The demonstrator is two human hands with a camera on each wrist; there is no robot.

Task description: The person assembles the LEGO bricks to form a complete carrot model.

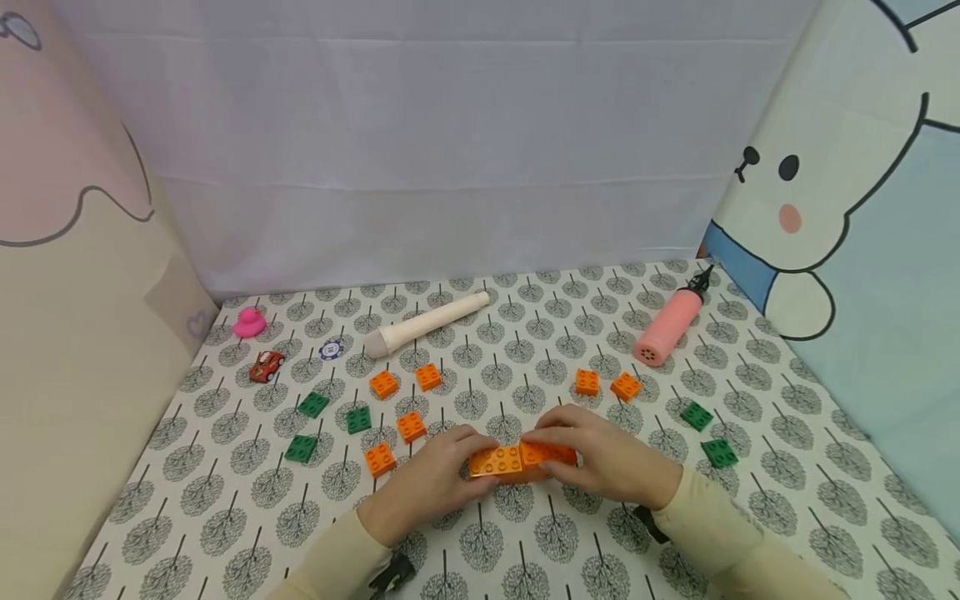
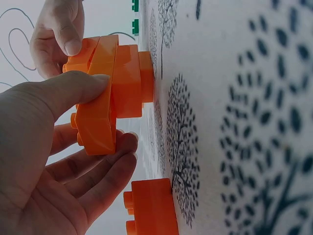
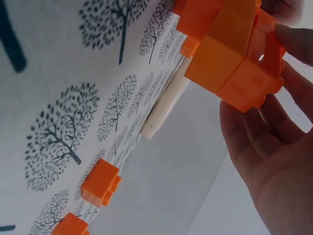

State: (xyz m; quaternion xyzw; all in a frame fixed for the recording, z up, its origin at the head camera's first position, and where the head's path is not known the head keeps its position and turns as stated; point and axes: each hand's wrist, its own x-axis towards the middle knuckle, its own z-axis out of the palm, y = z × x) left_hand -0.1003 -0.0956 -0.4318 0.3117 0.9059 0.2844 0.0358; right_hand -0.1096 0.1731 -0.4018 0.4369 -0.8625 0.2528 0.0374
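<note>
Near the front middle of the table stands a stack of orange toy building bricks [image 1: 522, 477], wider at the top than at its foot in the left wrist view. My left hand [image 1: 431, 477] pinches the left top orange brick [image 2: 98, 129], thumb on its near side and fingers behind. On the right, my right hand [image 1: 611, 458] grips the neighbouring top orange brick [image 3: 254, 78] between thumb and fingers. Side by side, the two top bricks meet at a seam, studs up. A slight gap shows under the left one in the left wrist view. My fingers partly hide the stack's ends.
Loose orange bricks [image 1: 411, 426] and green bricks [image 1: 302, 448] lie left of the stack; more orange [image 1: 587, 382] and green ones [image 1: 720, 452] lie right. Farther back are a cream stick [image 1: 427, 325], a pink pump [image 1: 670, 325], a toy car [image 1: 267, 366], a duck [image 1: 249, 322] and a chip [image 1: 331, 349].
</note>
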